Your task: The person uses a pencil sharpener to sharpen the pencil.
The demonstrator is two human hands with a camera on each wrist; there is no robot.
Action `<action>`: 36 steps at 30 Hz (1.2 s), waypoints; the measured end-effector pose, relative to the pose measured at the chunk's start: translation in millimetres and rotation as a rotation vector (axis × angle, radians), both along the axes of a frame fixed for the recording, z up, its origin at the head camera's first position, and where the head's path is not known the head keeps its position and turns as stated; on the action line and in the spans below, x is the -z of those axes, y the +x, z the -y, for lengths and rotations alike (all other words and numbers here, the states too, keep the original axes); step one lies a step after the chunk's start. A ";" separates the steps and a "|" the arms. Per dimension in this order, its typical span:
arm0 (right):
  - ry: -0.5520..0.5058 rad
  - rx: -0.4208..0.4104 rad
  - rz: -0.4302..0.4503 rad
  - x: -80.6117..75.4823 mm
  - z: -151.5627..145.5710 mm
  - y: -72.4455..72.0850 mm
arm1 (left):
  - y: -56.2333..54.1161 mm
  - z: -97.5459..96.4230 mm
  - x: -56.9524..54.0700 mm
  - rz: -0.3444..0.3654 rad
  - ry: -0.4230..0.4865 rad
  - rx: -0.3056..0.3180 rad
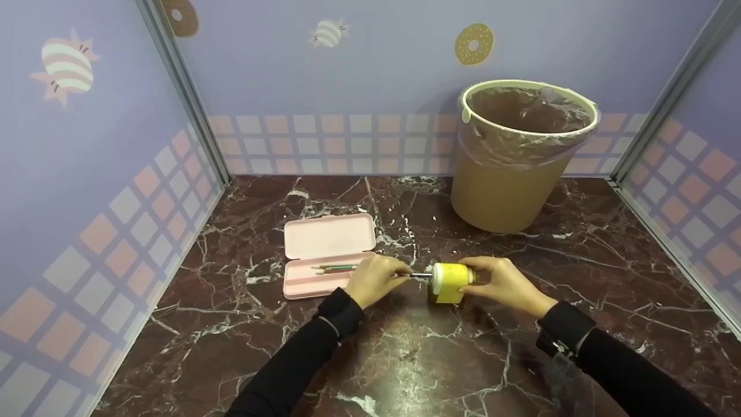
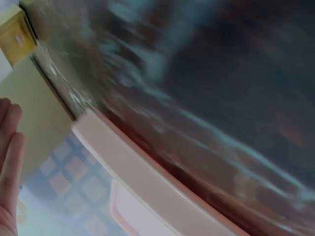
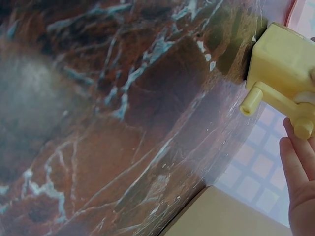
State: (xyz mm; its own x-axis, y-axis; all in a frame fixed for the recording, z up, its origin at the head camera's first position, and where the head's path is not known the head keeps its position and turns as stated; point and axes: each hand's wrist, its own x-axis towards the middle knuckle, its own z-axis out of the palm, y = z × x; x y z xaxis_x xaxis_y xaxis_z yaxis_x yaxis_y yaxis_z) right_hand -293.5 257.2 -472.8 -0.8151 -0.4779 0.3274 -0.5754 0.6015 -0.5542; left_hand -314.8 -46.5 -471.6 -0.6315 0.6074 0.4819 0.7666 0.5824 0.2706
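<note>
In the head view my left hand (image 1: pixel 376 279) pinches a thin dark pencil (image 1: pixel 421 275). The far end of that pencil meets the white front of a yellow crank pencil sharpener (image 1: pixel 453 280), and whether it enters the hole is too small to tell. My right hand (image 1: pixel 505 284) grips the sharpener from its right side, thumb low and fingers on top. In the right wrist view the sharpener's yellow crank (image 3: pixel 275 101) shows, with fingers close by its hub. The left wrist view catches only some fingers of my left hand (image 2: pixel 10 162); the pencil is hidden there.
A pink pencil case (image 1: pixel 330 236) lies open left of the sharpener, several colored pencils (image 1: pixel 337 268) inside, partly behind my left hand. A tan bin (image 1: pixel 503 194) lined with a clear bag stands at the back right. Patterned panels (image 1: pixel 347 75) enclose the marbled tabletop (image 1: pixel 243 347).
</note>
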 end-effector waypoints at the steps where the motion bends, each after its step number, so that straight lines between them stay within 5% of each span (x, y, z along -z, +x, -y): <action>1: 0.001 0.002 -0.003 0.0 0.0 0.4 | 0.3 -1.3 0.0 0.003 -0.005 -0.006; 16: -0.022 0.023 -0.015 2.7 1.1 1.3 | -0.9 -3.6 -2.0 0.093 0.000 -0.028; 28: -0.095 0.033 0.075 4.5 13.1 2.4 | 4.5 -21.8 -27.3 0.316 -0.185 -0.085; 36: -0.154 -0.005 0.107 5.0 27.6 4.4 | 6.8 -41.5 -26.4 0.303 -0.295 -0.110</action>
